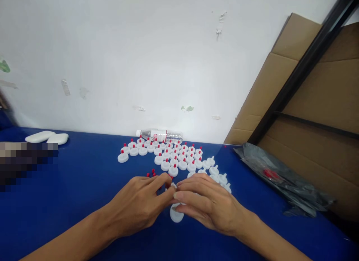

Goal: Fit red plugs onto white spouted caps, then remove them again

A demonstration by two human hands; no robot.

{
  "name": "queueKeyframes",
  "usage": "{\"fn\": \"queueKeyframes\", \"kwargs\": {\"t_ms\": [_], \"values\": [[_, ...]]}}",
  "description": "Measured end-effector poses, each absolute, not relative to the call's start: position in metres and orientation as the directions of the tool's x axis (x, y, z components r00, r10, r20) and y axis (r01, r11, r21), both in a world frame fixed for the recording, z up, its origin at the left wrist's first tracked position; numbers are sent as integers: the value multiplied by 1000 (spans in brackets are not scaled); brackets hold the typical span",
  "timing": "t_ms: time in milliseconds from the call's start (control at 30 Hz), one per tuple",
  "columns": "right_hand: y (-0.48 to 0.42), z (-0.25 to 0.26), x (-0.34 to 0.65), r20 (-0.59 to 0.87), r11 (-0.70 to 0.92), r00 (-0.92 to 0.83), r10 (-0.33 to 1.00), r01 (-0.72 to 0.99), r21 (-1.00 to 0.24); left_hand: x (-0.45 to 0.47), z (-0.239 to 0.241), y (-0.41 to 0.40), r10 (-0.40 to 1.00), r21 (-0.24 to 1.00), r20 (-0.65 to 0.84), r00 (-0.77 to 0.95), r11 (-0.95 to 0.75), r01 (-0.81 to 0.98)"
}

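Note:
My left hand (pixel 148 197) and my right hand (pixel 207 201) meet fingertip to fingertip low in the middle of the view. The right fingers and thumb close on a round white nozzle cap (pixel 176 215), its upper part hidden behind them. The left thumb and fingers are pinched together beside it; what they hold is hidden. Just beyond the left hand lie several small red tips (pixel 153 173). Farther back stand several white nozzle caps with red tips (pixel 165 164). Behind the right hand are several white nozzle caps without red tips (pixel 214 170).
A clear labelled plastic bottle (pixel 165 135) lies against the wall behind the caps. Two smooth white objects (pixel 40 137) rest at the left on the blue table (pixel 84 171). A grey plastic bag (pixel 269 175) with something red lies at right, beside cardboard (pixel 266 81) and a black frame.

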State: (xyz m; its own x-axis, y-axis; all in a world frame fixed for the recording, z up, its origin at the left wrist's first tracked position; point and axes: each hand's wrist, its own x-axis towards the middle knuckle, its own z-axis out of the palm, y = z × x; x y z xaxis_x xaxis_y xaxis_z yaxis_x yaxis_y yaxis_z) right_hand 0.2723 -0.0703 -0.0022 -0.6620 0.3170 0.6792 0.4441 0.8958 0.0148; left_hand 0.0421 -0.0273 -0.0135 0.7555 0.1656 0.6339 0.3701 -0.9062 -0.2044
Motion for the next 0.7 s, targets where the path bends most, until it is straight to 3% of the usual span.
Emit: {"fn": "queueKeyframes", "kwargs": {"t_ms": [167, 400, 567, 700], "values": [[-68, -2, 271, 669, 890, -640, 377, 450, -71, 42, -12, -29, 207, -163, 596, 776, -915, 370], [-70, 0, 267, 692, 875, -677, 252, 464, 135, 42, -13, -32, 242, -164, 570, 785, -903, 397], [-67, 5, 274, 666, 875, -715, 215, 444, 193, 40, -9, -29, 236, -196, 491, 839, -908, 370], [-56, 9, 296, 658, 815, -690, 300, 545, 199, 18, 1, -7, 353, -130, 577, 736, -851, 509]]}}
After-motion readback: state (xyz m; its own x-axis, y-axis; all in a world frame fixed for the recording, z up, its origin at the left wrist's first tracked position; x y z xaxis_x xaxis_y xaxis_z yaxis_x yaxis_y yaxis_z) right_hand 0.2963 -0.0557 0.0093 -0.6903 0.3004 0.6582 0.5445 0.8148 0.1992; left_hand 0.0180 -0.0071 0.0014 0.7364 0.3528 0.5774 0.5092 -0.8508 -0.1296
